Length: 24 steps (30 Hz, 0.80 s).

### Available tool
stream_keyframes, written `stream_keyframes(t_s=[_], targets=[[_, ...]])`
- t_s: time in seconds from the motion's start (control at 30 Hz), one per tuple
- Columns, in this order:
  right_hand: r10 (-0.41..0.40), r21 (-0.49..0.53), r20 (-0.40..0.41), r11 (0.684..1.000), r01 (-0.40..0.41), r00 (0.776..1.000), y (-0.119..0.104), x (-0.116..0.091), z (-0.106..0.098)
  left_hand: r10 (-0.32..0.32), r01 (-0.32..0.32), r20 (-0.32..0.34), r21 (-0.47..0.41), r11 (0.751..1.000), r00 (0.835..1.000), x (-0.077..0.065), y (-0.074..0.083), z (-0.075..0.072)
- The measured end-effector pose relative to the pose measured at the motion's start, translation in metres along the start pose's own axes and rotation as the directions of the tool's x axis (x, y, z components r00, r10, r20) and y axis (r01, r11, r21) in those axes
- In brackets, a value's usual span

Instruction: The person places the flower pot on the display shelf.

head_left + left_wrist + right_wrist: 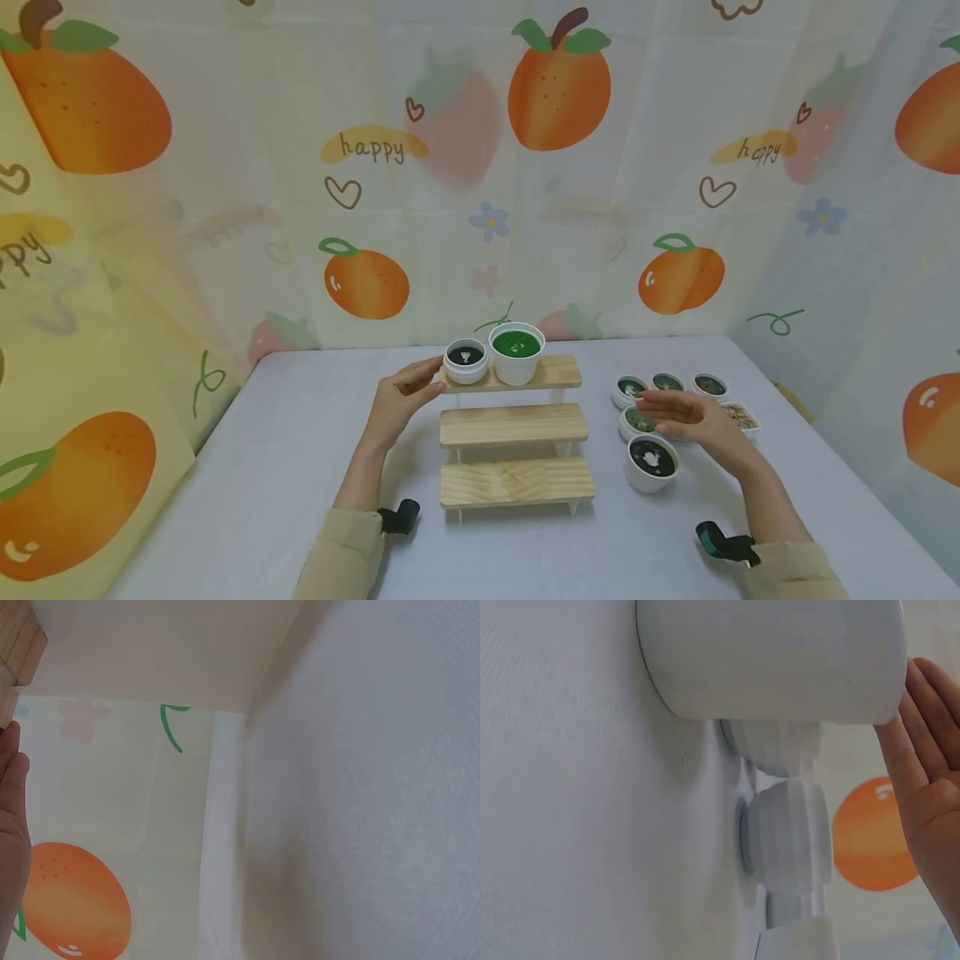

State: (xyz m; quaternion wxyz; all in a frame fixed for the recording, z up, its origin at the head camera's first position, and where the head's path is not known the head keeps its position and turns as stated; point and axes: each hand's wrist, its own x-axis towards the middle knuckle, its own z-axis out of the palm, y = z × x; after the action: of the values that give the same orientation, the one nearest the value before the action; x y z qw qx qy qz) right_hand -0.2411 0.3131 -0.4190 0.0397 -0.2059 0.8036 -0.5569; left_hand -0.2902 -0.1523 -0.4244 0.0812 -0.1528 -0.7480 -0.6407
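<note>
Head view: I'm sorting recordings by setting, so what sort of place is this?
Probably a makeshift indoor tabletop filming area, though the room beyond isn't visible. A fruit-printed backdrop hangs behind and beside a white-covered table, where a three-step wooden stand and small white cups are set out.

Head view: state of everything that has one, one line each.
Left hand: fingers extended, at top step's left end
Right hand: open, raised by the right-side cups
Tiered stand: upright, two cups on top
Green-filled cup: upright, contents showing
Small cup beside it: upright, dark contents showing
Large dark-filled cup: upright, contents showing
Four small right-side cups: upright, contents showing
White dish: holds tan pieces, partly hidden
</note>
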Motion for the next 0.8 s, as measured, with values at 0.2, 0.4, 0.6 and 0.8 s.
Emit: stream_keyframes(t_s=[0.2,0.4,0.6,0.8], targets=[[-0.013,0.009,0.034,1.0,0.012,0.999,0.006,-0.005,-0.005,0.003,-0.003,0.0,0.002,1.0,1.0,0.0,0.0,0.0],[0.031,0.021,0.086,0.999,-0.032,0.996,0.008,-0.009,-0.006,0.004,-0.004,-0.002,-0.008,1.0,1.0,0.0,0.0,0.0],[0.04,0.06,0.136,0.997,-0.048,0.99,0.009,-0.011,-0.007,-0.002,0.002,-0.004,-0.003,1.0,1.0,0.0,0.0,0.0],[0.03,0.064,0.164,0.997,-0.041,0.986,0.013,-0.013,-0.009,-0.007,0.007,-0.002,0.002,1.0,1.0,0.0,0.001,0.0]])
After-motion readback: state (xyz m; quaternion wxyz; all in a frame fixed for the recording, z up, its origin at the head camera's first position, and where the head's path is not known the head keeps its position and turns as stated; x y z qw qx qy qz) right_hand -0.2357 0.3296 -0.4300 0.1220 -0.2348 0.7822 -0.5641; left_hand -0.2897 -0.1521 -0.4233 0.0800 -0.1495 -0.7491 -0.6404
